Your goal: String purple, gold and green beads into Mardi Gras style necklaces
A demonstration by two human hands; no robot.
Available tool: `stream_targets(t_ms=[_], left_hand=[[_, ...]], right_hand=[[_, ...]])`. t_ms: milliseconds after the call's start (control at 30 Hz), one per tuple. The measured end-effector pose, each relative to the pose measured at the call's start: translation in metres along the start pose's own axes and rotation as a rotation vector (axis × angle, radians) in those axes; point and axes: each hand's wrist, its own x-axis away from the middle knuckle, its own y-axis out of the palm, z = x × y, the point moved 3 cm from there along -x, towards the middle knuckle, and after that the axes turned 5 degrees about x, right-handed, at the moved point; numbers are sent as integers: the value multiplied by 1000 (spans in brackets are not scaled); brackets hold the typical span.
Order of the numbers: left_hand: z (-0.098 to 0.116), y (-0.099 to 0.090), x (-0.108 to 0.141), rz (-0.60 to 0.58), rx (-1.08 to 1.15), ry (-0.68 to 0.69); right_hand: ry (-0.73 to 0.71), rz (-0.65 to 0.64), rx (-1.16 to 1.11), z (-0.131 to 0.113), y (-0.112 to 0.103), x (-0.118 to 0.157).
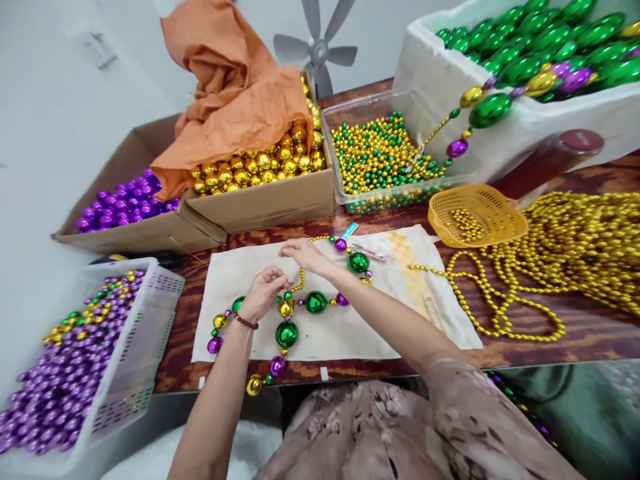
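Observation:
A bead necklace of green, purple and gold balls, with its large green bead (287, 334) near the front, lies across a white cloth (390, 333). My left hand (265, 291) is closed in a pinch just above the necklace's middle, a beaded bracelet (245, 322) round its wrist. Whatever sits between those fingertips is too small to make out. My right hand (303, 256) is a little farther back, over the small gold bead strand (300, 280), its fingers bent together and pointing left. What it grips is hidden. Pink-handled snips (369, 251) lie beyond the right forearm.
Cardboard boxes hold purple balls (117, 203) and gold balls (260, 167), partly under an orange cloth (225, 87). Around them stand a clear bin (345, 198), a foam box (425, 67), a yellow basket (500, 230), a gold bead pile (590, 247) and a white crate (155, 313).

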Motion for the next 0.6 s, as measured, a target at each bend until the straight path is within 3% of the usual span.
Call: stream_targets(t_ms=[233,400,600], left_hand=[[-8,-13,1,80,135,0],[-8,-15,5,122,168,7],[-8,-14,10,165,155,23]], right_hand=[[-84,11,179,11,-15,11],[-274,-292,533,12,-11,44],[-275,-369,754,2,1,57]])
